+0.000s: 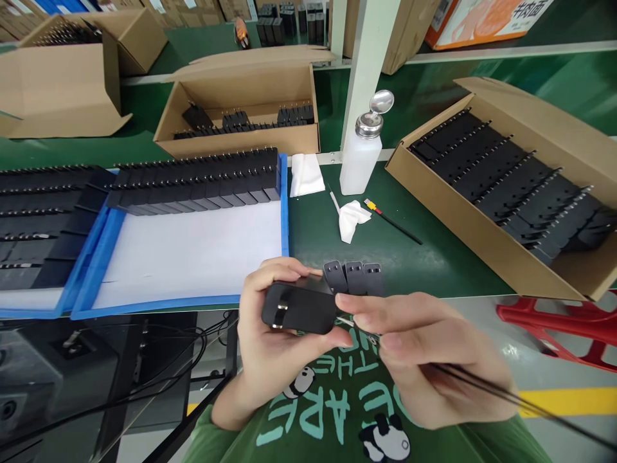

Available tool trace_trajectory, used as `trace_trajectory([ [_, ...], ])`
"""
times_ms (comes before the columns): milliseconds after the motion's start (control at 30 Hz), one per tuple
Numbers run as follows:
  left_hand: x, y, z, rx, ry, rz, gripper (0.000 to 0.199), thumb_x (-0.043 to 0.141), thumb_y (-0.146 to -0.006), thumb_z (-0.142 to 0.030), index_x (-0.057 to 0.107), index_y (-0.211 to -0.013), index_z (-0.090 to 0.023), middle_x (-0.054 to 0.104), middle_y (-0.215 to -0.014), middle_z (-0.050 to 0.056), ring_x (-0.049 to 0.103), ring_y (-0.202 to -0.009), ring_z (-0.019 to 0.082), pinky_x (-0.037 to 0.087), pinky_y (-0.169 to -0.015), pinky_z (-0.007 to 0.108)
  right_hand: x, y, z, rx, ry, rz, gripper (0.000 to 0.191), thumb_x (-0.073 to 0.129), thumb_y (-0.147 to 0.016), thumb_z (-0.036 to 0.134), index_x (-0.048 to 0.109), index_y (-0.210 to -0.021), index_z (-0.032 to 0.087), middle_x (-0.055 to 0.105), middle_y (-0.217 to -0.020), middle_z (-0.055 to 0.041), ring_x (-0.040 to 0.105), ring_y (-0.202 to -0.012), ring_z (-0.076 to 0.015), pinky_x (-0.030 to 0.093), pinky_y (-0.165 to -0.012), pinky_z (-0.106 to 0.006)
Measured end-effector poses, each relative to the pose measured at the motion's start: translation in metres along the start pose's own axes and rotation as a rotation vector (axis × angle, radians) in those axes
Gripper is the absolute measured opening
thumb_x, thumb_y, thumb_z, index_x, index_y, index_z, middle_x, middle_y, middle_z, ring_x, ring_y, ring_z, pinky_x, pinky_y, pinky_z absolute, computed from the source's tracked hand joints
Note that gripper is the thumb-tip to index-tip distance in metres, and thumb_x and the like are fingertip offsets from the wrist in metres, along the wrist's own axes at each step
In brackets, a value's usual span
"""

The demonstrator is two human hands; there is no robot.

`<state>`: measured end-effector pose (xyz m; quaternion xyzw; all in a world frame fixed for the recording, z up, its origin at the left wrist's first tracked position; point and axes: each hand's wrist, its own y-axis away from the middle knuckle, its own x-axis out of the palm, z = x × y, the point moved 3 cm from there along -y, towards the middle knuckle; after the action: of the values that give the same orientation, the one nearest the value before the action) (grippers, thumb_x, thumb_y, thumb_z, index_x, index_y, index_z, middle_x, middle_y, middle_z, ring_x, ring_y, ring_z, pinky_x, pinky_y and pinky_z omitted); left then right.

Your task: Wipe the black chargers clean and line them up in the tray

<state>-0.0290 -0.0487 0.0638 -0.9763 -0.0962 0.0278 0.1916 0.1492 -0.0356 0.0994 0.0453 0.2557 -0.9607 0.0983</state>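
1. With our left hand (270, 344), we are gripping a black adapter (301, 310) in front of our green shirt (332, 450), its metal contacts facing us.
2. With our right hand (429, 354), we are pinching something thin with a pale tip (345, 321) at the adapter's right end; we are not seeing whether they touch. Dark cords (530, 404) are trailing off rightward.
3. Just beyond, three dark pieces (354, 278) are lying side by side on the green table (308, 238).
4. Farther out, a crumpled tissue (353, 220) and a short cable (394, 222) are lying near a white bottle (359, 164), which is standing upright.
5. Leftward, a blue-rimmed tray (284, 225) is holding rows of black units (197, 183).
6. Rightward, an open carton (453, 215) is holding more.
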Motion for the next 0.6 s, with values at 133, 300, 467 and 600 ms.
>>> trace_trajectory([
  [133,0.002,0.0,-0.001,-0.025,0.005,-0.017,0.063,0.092,-0.065,-0.036,0.054,-0.114,-0.023,0.057,-0.107,0.005,0.068,-0.097,0.024,0.06,-0.083,0.04,-0.003,-0.001,-0.003,-0.147,0.098,-0.028,0.029,0.048,-0.093,0.007,0.071,-0.105,0.021,0.062,-0.082,-0.0038,0.069,-0.085,-0.0191,0.063,-0.082,-0.04],
  [300,0.005,0.0,-0.003,-0.028,-0.001,-0.042,0.061,0.091,-0.065,-0.042,0.055,-0.112,-0.025,0.058,-0.105,0.004,0.067,-0.095,0.022,0.061,-0.082,0.041,0.001,0.0,-0.015,-0.283,0.307,0.196,0.046,0.05,-0.083,-0.001,0.069,-0.121,0.017,0.054,-0.087,-0.0041,0.055,-0.073,-0.0154,0.05,-0.064,-0.035],
  [467,0.003,-0.001,-0.004,-0.003,-0.005,-0.01,0.064,0.092,-0.063,-0.04,0.055,-0.113,-0.024,0.059,-0.106,0.004,0.068,-0.095,0.022,0.061,-0.08,0.041,-0.002,-0.009,-0.015,-0.228,0.041,0.161,0.033,0.049,-0.079,-0.005,0.068,-0.095,0.015,0.063,-0.086,-0.0059,0.059,-0.071,-0.0143,0.049,-0.063,-0.032],
  [600,0.003,-0.002,-0.005,0.07,-0.076,0.021,0.069,0.095,-0.059,-0.035,0.055,-0.113,-0.023,0.06,-0.104,0.004,0.067,-0.097,0.023,0.06,-0.083,0.039,0.006,-0.015,-0.025,0.124,-0.206,0.18,0.024,0.065,-0.086,0.017,0.062,-0.11,0.02,0.062,-0.075,0.0011,0.048,-0.056,-0.009,0.041,-0.05,-0.024],
])
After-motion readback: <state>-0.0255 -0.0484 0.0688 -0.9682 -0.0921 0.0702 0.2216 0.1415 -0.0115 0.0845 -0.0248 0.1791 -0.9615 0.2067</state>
